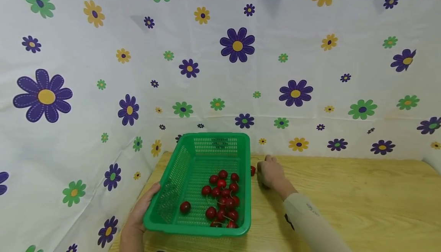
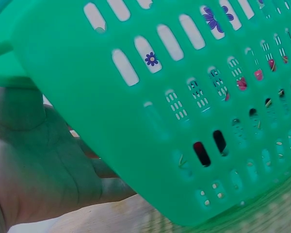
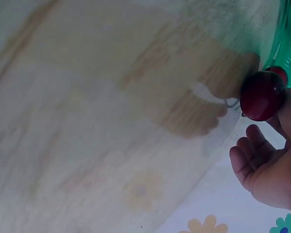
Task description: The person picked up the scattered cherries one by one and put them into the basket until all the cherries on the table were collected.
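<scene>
A green plastic basket [image 1: 162, 227] stands tilted on the table, with several dark red cherries [image 1: 221, 183] mostly along its right side and a single cherry [image 1: 185, 207] nearer its left. My left hand [image 1: 142, 206] grips the basket's left rim; in the left wrist view the thumb hooks over the edge and the fingers lie behind the wall. To the right of the basket, my right hand [image 1: 272, 173] is low over the tabletop. It pinches a dark cherry [image 3: 263, 95], hidden from the head view. Another cherry [image 1: 253, 170] lies between that hand and the basket.
The wooden table [image 1: 344, 198] extends to the right. A white cloth with printed flowers [image 1: 268, 72] hangs behind the table and along its left side, close to the basket.
</scene>
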A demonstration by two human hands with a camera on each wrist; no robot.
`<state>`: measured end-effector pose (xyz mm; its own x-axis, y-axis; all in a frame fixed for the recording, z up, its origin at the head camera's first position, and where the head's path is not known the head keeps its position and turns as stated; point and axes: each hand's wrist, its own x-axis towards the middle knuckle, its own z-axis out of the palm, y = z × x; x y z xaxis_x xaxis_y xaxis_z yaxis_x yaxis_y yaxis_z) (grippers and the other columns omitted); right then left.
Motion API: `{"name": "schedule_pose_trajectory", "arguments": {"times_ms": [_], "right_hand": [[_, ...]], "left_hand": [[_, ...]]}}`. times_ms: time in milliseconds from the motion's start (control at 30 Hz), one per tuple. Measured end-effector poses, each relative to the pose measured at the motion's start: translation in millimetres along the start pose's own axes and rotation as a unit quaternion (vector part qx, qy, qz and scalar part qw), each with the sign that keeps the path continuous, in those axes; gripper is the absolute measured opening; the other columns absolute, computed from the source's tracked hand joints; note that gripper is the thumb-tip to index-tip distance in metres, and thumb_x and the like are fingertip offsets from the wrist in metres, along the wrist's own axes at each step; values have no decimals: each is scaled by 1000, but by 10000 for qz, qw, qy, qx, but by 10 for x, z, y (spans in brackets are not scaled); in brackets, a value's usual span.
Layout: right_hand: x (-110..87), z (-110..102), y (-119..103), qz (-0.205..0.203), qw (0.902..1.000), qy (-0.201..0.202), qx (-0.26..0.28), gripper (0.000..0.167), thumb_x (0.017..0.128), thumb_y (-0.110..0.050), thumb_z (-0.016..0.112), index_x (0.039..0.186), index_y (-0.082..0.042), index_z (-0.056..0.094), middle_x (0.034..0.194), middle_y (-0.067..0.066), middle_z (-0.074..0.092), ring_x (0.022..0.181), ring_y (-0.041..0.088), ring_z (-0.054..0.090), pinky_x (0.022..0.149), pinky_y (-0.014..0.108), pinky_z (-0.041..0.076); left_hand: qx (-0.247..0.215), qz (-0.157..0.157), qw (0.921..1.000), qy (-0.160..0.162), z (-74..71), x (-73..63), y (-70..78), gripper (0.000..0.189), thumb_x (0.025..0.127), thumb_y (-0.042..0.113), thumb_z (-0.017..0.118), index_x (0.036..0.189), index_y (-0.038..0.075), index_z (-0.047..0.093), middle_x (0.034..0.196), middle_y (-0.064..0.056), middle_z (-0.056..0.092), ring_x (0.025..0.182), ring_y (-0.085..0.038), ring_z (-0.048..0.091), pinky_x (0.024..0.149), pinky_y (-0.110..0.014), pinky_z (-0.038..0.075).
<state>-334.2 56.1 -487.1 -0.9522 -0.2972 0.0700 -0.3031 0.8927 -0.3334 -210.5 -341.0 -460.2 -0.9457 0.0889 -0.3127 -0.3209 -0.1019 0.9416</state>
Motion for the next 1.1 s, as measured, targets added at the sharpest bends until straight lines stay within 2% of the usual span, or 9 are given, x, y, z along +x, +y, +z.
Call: {"name": "schedule_pose_trajectory", "arguments": {"times_ms": [300,500,567,633,733,833,967,1033,1100], "right_hand": [[-48,-19,43,-100,9998,-154,-14,11,91,-14,66,92,-4,69,100,12,55,94,31,51,82,48,50],[-82,6,-37,-594,9977,66,-308,6,90,-3,64,86,-4,69,93,14,56,89,33,54,73,48,53],[-94,4,-53,-667,9969,160,-394,8,89,0,64,85,-4,70,91,14,57,88,34,55,73,48,53],[-100,-3,-47,-562,9975,327,-264,7,88,-2,66,86,-4,72,91,13,58,88,33,56,73,46,54],[-103,-65,-7,-214,9969,661,369,9,90,-7,67,88,-3,75,91,12,60,88,30,56,71,42,53],[-105,-193,27,13,9825,1335,1297,14,93,-10,67,88,1,76,91,13,64,90,30,57,73,42,53],[-102,-390,-63,-1,9427,2303,2413,18,95,-12,67,93,4,75,95,16,65,93,33,57,81,45,49],[-103,-477,-183,-152,9267,2475,2825,18,95,-13,67,94,3,75,98,17,63,95,37,56,83,46,47],[-115,-519,-326,-475,9281,2322,2872,17,94,-15,69,97,1,75,102,16,60,99,37,54,87,46,46]], "left_hand": [[44,10,10000,45,-1,-11,10,70,107,50,27,159,11,1,137,-14,36,97,-16,57,82,-33,54],[-10,-20,10000,86,18,2,-3,63,107,50,26,155,12,11,122,-8,48,96,-17,58,83,-35,54],[1,-11,10000,70,23,4,-5,64,107,51,27,156,12,10,123,-8,48,98,-18,57,84,-36,54],[-16,-17,10000,61,17,6,-8,65,106,52,28,156,13,11,125,-9,47,99,-18,58,84,-36,54],[-38,26,9999,-93,4,10,-4,62,106,53,28,154,15,16,122,-6,50,97,-16,59,83,-35,55],[-60,84,9996,-275,-1,23,5,54,107,51,27,147,16,23,113,-2,55,94,-15,62,82,-34,56],[-96,36,9997,-237,-2,28,5,53,107,51,28,147,16,23,112,-1,57,96,-16,62,83,-35,55],[-99,-15,9998,-183,-4,29,0,55,106,52,29,147,15,24,113,-1,56,98,-17,61,85,-36,54],[-86,-65,9997,-210,-10,31,-12,55,106,53,29,146,16,27,113,-2,57,100,-18,60,87,-37,54]]}}
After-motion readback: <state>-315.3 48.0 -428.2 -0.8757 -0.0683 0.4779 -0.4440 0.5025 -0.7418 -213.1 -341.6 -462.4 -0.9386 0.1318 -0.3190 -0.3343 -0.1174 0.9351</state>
